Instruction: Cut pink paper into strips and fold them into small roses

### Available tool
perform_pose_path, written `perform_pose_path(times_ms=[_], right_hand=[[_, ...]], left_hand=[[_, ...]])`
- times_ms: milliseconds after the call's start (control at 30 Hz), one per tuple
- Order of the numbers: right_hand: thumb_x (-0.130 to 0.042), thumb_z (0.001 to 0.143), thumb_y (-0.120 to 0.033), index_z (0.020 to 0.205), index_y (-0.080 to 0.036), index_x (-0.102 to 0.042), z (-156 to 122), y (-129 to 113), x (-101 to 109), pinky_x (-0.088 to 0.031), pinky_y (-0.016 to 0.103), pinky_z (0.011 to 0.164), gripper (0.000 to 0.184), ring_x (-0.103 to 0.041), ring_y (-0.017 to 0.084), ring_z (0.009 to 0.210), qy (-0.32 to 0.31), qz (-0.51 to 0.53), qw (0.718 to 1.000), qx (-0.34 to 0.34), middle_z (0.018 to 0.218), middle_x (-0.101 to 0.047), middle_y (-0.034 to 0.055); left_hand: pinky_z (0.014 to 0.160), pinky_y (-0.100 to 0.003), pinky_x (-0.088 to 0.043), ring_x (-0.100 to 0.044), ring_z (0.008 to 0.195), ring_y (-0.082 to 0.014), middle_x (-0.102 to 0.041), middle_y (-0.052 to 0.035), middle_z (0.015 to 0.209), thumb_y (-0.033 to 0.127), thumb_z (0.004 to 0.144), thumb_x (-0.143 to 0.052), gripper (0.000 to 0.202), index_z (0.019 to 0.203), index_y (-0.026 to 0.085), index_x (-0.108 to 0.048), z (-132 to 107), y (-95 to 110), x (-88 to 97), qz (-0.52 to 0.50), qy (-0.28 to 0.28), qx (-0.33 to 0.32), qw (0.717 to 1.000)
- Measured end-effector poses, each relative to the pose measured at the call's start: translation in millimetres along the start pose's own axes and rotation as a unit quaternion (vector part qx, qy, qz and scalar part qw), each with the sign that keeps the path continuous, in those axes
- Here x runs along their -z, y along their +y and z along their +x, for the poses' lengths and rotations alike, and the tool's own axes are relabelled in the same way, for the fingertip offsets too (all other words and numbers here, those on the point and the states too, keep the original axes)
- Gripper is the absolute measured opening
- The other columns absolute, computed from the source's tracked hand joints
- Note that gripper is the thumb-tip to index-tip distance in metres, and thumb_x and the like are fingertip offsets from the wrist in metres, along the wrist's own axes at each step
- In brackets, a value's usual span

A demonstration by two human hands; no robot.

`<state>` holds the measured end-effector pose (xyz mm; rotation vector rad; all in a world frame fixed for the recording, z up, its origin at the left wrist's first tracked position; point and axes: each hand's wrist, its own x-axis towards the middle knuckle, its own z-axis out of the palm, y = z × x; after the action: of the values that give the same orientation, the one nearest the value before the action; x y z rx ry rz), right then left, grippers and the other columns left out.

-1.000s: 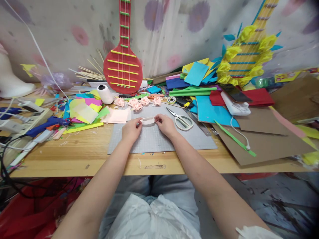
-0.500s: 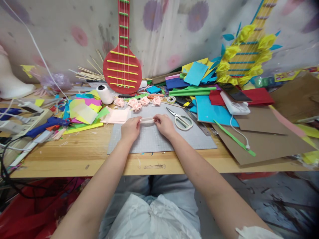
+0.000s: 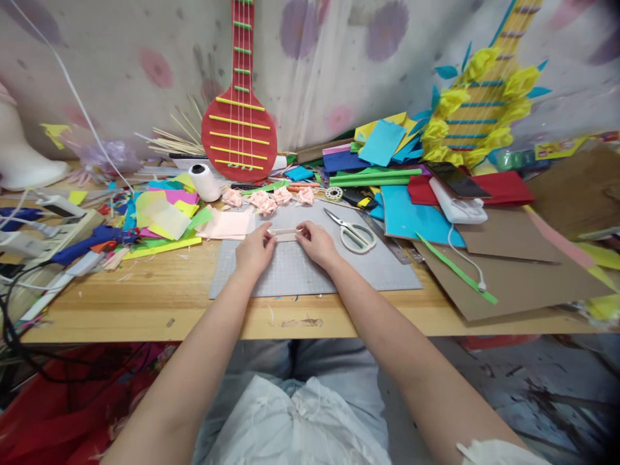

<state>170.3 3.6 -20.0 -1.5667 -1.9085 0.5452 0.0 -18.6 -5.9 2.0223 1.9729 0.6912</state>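
Note:
Between my two hands stretches a narrow folded strip of pale pink paper (image 3: pixel 285 236), just above the grey cutting mat (image 3: pixel 310 274). My left hand (image 3: pixel 255 250) pinches its left end between thumb and fingers. The right end is pinched by my right hand (image 3: pixel 314 243). Right of that hand lie white-handled scissors (image 3: pixel 356 236), blades pointing away to the left. Beyond my hands sit several crumpled pink paper flowers (image 3: pixel 264 203). A stack of pale pink paper sheets (image 3: pixel 227 224) lies just past my left hand.
A red paper lute (image 3: pixel 239 135) leans at the back beside a white thread spool (image 3: pixel 204 183). To the left are coloured paper scraps (image 3: pixel 162 216), a blue glue gun (image 3: pixel 92 244) and a power strip (image 3: pixel 72 236). At right lie a metal ruler (image 3: pixel 387 240), brown cardboard (image 3: pixel 504 284) and a phone (image 3: pixel 458 179).
Both hands remain at the strip's ends, their fingers slightly shifted. The strip now shows a wider face with a visible fold line. The view has moved a little.

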Motion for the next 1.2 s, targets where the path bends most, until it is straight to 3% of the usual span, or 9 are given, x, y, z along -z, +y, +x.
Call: perform_pose_path(times_ms=[300,533,833,1067,1200], right_hand=[[-0.048,0.077,-0.017,0.101,-0.021,-0.052,-4.6,-13.1,-4.4,-0.037,0.027,0.071,0.024,-0.053,0.017,0.080,0.027,-0.073,0.997,-0.013,0.084,-0.064,0.0006],[-0.044,0.083,-0.021,0.099,-0.019,-0.051,-5.8,-20.1,-5.3,-0.037,0.028,0.071,0.018,-0.055,0.019,0.082,0.040,-0.142,0.989,-0.016,0.088,-0.064,0.0052],[-0.043,0.085,-0.024,0.096,-0.019,-0.051,-6.2,-21.9,-7.4,-0.036,0.029,0.069,0.015,-0.054,0.020,0.083,0.034,-0.200,0.979,-0.017,0.089,-0.063,0.0068],[-0.040,0.087,-0.025,0.098,-0.019,-0.052,-7.1,-24.8,-6.8,-0.036,0.030,0.072,0.016,-0.052,0.021,0.087,0.017,-0.224,0.974,-0.016,0.092,-0.062,0.0088],[-0.036,0.089,-0.024,0.101,-0.018,-0.051,-7.1,-27.0,-7.1,-0.037,0.031,0.073,0.020,-0.052,0.022,0.089,0.007,-0.235,0.972,-0.022,0.094,-0.061,0.0109]], left_hand=[[0.071,-0.025,-0.042,-0.060,0.086,-0.0155,-0.066,0.0013,0.097,0.032,0.082,-0.046,0.040,0.122,0.028,-0.048,6.0,3.0,-4.4,-0.001,0.008,0.026,1.000],[0.075,-0.028,-0.042,-0.060,0.091,-0.0187,-0.065,-0.0039,0.103,0.028,0.084,-0.041,0.042,0.125,0.025,-0.045,5.6,7.7,-7.3,0.062,0.023,-0.002,0.998],[0.072,-0.029,-0.041,-0.060,0.090,-0.0192,-0.065,-0.0038,0.101,0.026,0.083,-0.041,0.038,0.122,0.025,-0.045,4.2,7.4,-8.7,0.084,0.031,-0.015,0.996],[0.064,-0.028,-0.039,-0.058,0.087,-0.0189,-0.061,-0.0036,0.095,0.025,0.084,-0.041,0.021,0.098,0.025,-0.057,2.3,10.8,-6.3,0.128,0.016,-0.045,0.991],[0.064,-0.028,-0.038,-0.056,0.087,-0.0189,-0.058,-0.0051,0.097,0.028,0.086,-0.037,0.023,0.096,0.026,-0.058,1.3,12.7,-6.6,0.144,0.004,-0.049,0.988]])
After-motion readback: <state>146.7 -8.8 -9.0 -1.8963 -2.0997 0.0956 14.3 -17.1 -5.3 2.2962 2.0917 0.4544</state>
